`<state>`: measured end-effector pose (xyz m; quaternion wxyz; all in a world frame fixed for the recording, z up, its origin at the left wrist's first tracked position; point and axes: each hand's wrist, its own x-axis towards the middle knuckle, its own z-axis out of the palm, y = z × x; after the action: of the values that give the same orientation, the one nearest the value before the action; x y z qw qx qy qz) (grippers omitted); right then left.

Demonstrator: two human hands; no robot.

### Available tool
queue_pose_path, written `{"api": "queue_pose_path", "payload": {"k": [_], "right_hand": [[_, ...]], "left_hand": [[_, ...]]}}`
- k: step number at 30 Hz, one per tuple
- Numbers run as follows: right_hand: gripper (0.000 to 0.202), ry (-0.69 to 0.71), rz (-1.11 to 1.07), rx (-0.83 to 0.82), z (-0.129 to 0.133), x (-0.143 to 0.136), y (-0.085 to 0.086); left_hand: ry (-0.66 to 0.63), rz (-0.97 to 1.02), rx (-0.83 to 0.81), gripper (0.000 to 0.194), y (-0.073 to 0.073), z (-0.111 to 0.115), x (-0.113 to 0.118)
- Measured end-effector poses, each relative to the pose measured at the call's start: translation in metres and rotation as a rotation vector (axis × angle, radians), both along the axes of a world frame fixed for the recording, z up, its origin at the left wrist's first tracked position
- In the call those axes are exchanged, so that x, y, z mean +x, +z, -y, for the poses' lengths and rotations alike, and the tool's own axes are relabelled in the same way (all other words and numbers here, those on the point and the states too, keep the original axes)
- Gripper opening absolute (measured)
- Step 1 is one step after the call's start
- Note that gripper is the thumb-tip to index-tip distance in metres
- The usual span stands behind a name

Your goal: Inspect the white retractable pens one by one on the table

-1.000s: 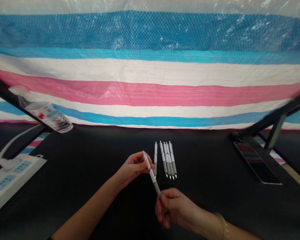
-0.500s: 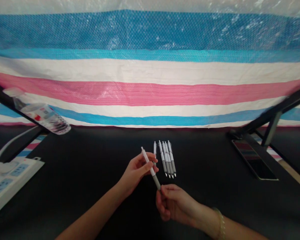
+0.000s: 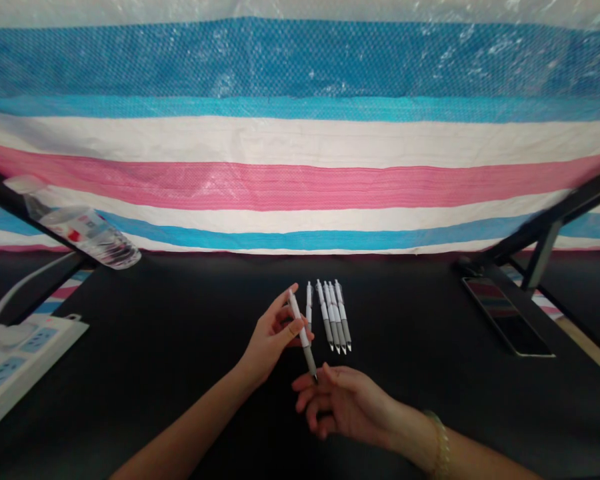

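Observation:
A white pen with a grey grip (image 3: 300, 323) is pinched between the thumb and fingers of my left hand (image 3: 273, 340), its dark tip slanting down toward me. My right hand (image 3: 343, 403) is just below that tip, palm partly up and fingers apart; whether a finger touches the tip I cannot tell. Behind my left fingertips lies a single similar pen (image 3: 309, 297), its lower part partly hidden. To its right, several matching pens (image 3: 335, 313) lie side by side, tips toward me.
The black table (image 3: 195, 300) holds a phone (image 3: 507, 317) at the right and a white power strip (image 3: 55, 347) at the left. A clear bottle (image 3: 93, 233) leans by the left black bar. Behind hangs a striped plastic sheet (image 3: 300, 187).
My right hand has let go of the pen's grip end and its fingers have spread. In my left hand the pen has turned slightly more upright, its tip now showing.

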<state>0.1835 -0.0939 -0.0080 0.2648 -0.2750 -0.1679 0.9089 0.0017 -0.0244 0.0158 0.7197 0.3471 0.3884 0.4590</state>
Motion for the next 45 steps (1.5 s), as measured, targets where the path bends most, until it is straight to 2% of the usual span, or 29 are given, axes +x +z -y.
{"api": "queue_pose_path", "payload": {"k": [2, 3, 7, 10, 16, 22, 26, 30, 37, 45], "right_hand": [[0.058, 0.005, -0.029, 0.005, 0.0, 0.001, 0.003], [0.057, 0.004, -0.043, 0.006, -0.001, 0.002, 0.004], [0.056, 0.023, -0.081, -0.001, -0.001, 0.002, 0.004], [0.057, 0.033, -0.092, -0.012, -0.002, 0.002, 0.003], [0.059, 0.033, -0.087, -0.009, -0.002, 0.002, 0.007], [0.06, 0.037, -0.074, -0.016, -0.002, 0.001, 0.007], [0.059, 0.035, -0.074, -0.009, -0.002, 0.001, 0.006], [0.059, 0.04, -0.07, -0.006, -0.002, 0.001, 0.005], [0.06, 0.03, -0.069, -0.011, -0.001, 0.001, 0.007], [0.051, 0.042, -0.028, 0.023, 0.001, 0.001, 0.008]], "left_hand": [[0.001, -0.058, 0.048, 0.092, 0.002, 0.0, 0.0], [-0.005, -0.077, 0.063, 0.091, 0.003, 0.0, -0.001], [-0.048, -0.114, 0.079, 0.067, 0.003, 0.0, -0.001], [-0.06, -0.135, 0.073, 0.062, 0.001, -0.001, -0.002], [-0.063, -0.149, 0.077, 0.067, 0.001, -0.001, -0.002], [-0.032, -0.154, 0.072, 0.062, 0.003, -0.003, -0.002], [-0.017, -0.148, 0.07, 0.07, 0.004, -0.003, -0.002], [0.005, -0.14, 0.065, 0.065, 0.004, -0.004, -0.002], [0.02, -0.123, 0.056, 0.067, 0.004, -0.005, -0.003], [0.069, -0.236, 0.099, 0.067, -0.001, -0.011, -0.008]]}}
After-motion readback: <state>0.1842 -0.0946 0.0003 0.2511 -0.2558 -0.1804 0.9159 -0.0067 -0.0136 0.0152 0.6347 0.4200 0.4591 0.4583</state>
